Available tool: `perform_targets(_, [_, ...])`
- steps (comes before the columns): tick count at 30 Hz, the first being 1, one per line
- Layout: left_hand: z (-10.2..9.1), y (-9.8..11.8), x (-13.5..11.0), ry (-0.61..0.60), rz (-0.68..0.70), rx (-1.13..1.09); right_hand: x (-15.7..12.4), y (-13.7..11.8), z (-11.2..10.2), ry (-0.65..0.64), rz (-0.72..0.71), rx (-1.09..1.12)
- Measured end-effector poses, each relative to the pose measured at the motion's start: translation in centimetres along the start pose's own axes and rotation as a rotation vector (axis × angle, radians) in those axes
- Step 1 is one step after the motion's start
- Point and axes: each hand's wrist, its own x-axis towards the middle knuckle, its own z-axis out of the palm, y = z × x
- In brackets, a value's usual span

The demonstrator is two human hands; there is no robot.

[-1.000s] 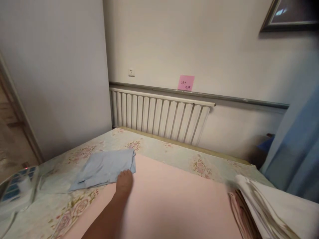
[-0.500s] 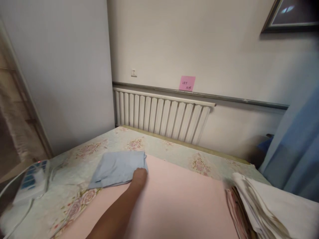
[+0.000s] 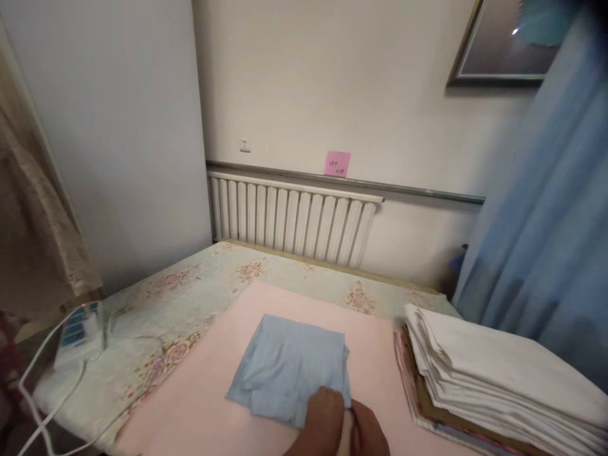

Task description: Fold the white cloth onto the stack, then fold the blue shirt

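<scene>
A folded light-blue cloth [image 3: 294, 367] lies on a pink sheet [image 3: 190, 380], its surface creased and its left edge uneven. My left hand [image 3: 325, 411] is closed on the cloth's near right part, knuckles up. Close beside it, my right hand [image 3: 368, 430] has its fingers curled at the cloth's right corner. Its fingertips are partly hidden, but they seem to pinch the edge there.
Right of my hands stands a stack of folded white cloths [image 3: 498, 361] over coloured ones. A power strip [image 3: 80, 335] with white cables sits at the left. The flowered table cover [image 3: 209, 285] reaches towards a radiator [image 3: 294, 215]. A blue curtain [image 3: 536, 221] hangs at the right.
The blue cloth has moved right and nearer with my left hand, onto the pink sheet. My right hand has come into view at its corner. The camera view has turned right.
</scene>
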Motion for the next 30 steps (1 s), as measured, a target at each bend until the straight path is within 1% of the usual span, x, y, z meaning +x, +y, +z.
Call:
perform_targets(3, [1.3,2.1,-2.4,-0.017,0.037,-0.040,0.3,-1.6,-1.7,0.045,0.298,0.113])
perform_targets(5, [2.0,3.1,-3.7,-0.028,0.055,-0.071,0.1,-2.7,-3.1,0.028,0.430,0.194])
perform_targets(7, [2.6,4.1,-5.0,-0.043,0.069,-0.101,-0.4,-3.7,-4.4,0.013,0.500,0.252])
perform_targets(9, [3.3,4.9,-6.2,-0.055,0.078,-0.128,-1.2,-4.4,-5.7,0.015,0.557,0.261])
perform_targets(11, [4.1,5.0,-7.3,-0.070,0.088,-0.149,-2.1,-4.8,-6.8,0.011,0.613,0.243])
perform_targets(12, [4.3,4.7,-7.8,-0.072,0.098,-0.164,-2.5,-4.9,-7.4,0.000,0.636,0.232])
perform_targets(14, [4.4,3.2,-8.7,-0.031,0.109,-0.207,-3.4,-5.1,-8.3,-0.035,0.677,0.221])
perform_targets(15, [4.1,1.8,-9.0,0.038,0.099,-0.247,-3.7,-5.1,-8.7,-0.053,0.692,0.225])
perform_targets(16, [3.6,0.2,-9.3,0.137,0.061,-0.266,-3.9,-5.2,-9.0,-0.068,0.702,0.237])
perform_targets(19, [1.0,-5.8,-9.9,0.393,-0.159,-0.154,-4.3,-5.0,-9.3,-0.077,0.717,0.289])
perform_targets(20, [0.1,-7.9,-10.1,0.423,-0.241,-0.113,-4.3,-4.8,-9.2,-0.076,0.720,0.295])
perform_targets(21, [-0.7,-9.7,-10.3,0.419,-0.331,-0.103,-4.3,-4.6,-9.0,-0.076,0.726,0.290])
perform_targets(22, [-1.4,-11.3,-10.5,0.377,-0.447,-0.125,-4.2,-4.4,-8.7,-0.077,0.731,0.274])
perform_targets(24, [-2.0,-13.5,-10.8,0.328,-0.508,-0.150,-4.1,-3.8,-8.0,-0.085,0.731,0.223])
perform_targets(26, [-2.0,-14.7,-10.8,0.289,-0.517,-0.178,-4.0,-3.3,-7.5,-0.098,0.717,0.178])
perform_targets(28, [-1.5,-15.0,-10.6,0.257,-0.512,-0.210,-4.0,-3.1,-7.2,-0.118,0.698,0.151])
perform_targets(30, [-1.0,-14.9,-10.4,0.229,-0.516,-0.246,-4.0,-3.1,-7.1,-0.112,0.682,0.136])
